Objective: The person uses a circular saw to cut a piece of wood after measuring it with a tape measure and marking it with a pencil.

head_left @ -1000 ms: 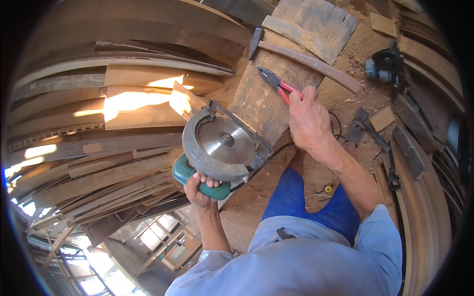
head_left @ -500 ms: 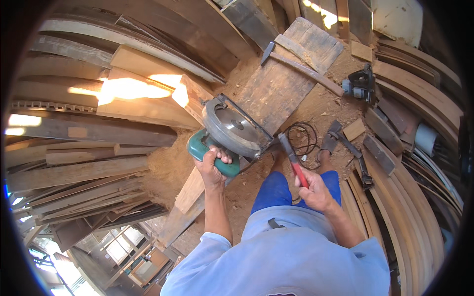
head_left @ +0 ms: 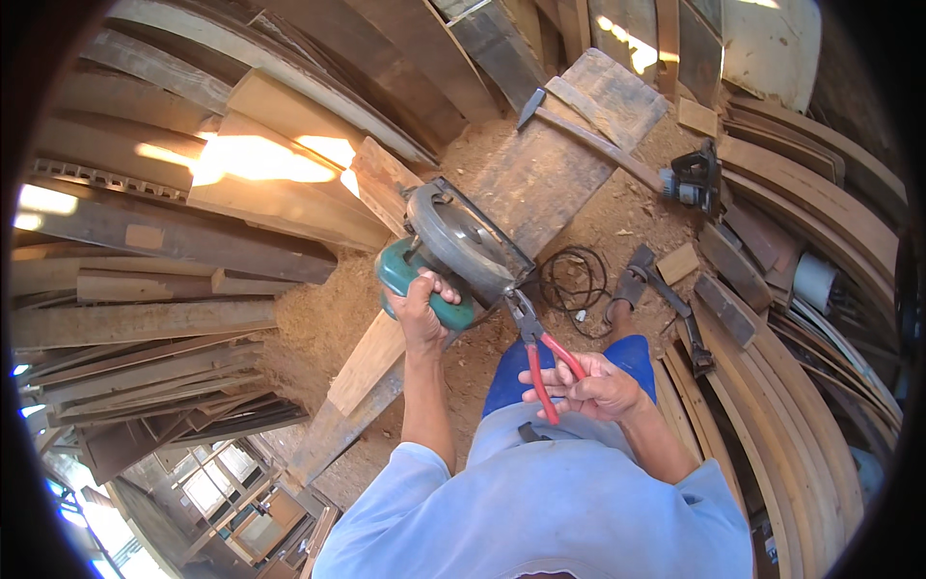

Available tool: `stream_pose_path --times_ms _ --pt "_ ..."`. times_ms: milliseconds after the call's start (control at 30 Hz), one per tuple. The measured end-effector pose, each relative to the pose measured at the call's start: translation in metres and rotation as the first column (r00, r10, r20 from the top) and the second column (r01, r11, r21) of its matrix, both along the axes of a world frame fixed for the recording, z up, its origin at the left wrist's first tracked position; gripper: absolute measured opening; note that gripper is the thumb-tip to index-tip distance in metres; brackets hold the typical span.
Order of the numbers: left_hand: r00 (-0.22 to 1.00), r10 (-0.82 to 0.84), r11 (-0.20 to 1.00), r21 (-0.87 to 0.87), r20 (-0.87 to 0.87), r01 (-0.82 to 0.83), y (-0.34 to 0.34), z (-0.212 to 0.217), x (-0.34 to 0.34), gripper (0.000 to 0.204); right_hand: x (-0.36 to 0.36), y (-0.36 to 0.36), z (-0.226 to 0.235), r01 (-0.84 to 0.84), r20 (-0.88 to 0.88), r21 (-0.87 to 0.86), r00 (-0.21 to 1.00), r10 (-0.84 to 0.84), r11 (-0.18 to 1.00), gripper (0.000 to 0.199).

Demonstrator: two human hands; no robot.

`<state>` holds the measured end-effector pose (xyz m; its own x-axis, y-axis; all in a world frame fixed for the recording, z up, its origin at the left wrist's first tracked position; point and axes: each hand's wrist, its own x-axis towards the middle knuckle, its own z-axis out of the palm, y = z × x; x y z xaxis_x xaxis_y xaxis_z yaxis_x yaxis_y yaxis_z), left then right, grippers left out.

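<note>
My left hand (head_left: pixel 421 301) is wrapped round the green handle of a circular saw (head_left: pixel 453 227). The saw is tilted, so its grey guard, part of its round blade and its metal base show. In my right hand (head_left: pixel 603 386) are pliers (head_left: pixel 555 372) with red grips, their handles spread apart. The jaws reach the saw's near right edge, at or very close to a small part there; whether they clamp it I cannot tell.
Beyond the saw a worn plank (head_left: pixel 540 183) lies on sawdust, with a hammer (head_left: pixel 588 140) across it. A second power tool (head_left: pixel 690 180) sits at the right. A black cord (head_left: pixel 576 280) coils near my feet. Stacked boards (head_left: pixel 164 323) line the left; more boards (head_left: pixel 781 415) stand right.
My right hand has brought the pliers left to the saw's edge. Their handles, closed together before, are now spread. The saw stays in my left hand, nearly in place.
</note>
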<state>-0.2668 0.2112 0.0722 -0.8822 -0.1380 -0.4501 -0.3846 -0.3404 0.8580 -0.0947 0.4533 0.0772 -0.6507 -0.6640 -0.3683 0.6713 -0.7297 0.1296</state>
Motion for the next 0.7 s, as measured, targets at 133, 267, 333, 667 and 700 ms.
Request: stream_pose_path --times_ms 133,267,333,667,700 --pt "1.000 -0.002 1.000 0.006 -0.004 0.002 -0.001 -0.001 0.001 0.030 0.004 0.001 -0.008 0.023 0.006 -0.113 1.000 -0.022 0.993 0.015" --pt "1.000 -0.014 1.000 0.001 -0.006 0.014 -0.001 0.000 0.001 0.028 0.008 -0.002 -0.021 0.046 -0.007 -0.180 0.999 -0.048 0.983 0.016" --pt "1.000 -0.014 1.000 0.003 -0.012 0.014 -0.001 -0.001 0.001 0.028 0.006 -0.004 -0.017 0.077 0.059 -0.241 0.996 -0.065 0.968 0.017" --pt "1.000 -0.006 1.000 -0.020 0.007 0.006 0.000 0.000 0.001 0.028 -0.008 0.000 0.012 -0.046 0.066 0.040 0.997 0.043 0.998 0.019" --pt "1.000 -0.004 1.000 -0.030 0.005 0.005 -0.001 0.001 0.001 0.028 -0.010 0.000 0.016 -0.103 0.043 0.172 0.994 0.097 0.980 0.018"
